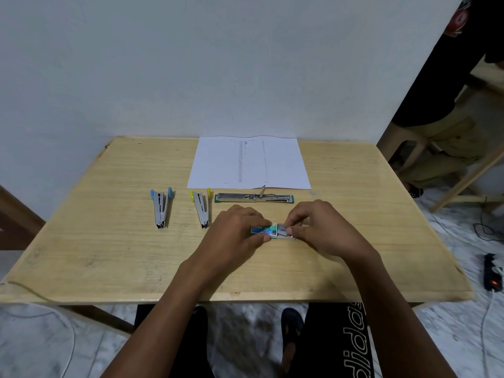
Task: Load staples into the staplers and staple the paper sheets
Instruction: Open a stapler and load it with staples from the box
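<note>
A small blue-green staple box lies on the wooden table. My left hand pinches the box's sleeve. My right hand grips the inner tray and a strip of staples at the box's open right end. Behind my hands lies a green stapler, folded out flat. To the left stand a yellow-tipped stapler and a blue-tipped stapler, both splayed open. The printed paper sheets rest at the table's far edge.
A white wall rises right behind the table. At the right stands a person beside a wooden frame. A black power strip and cables lie on the floor at the right. A cord crosses the table's near-left corner.
</note>
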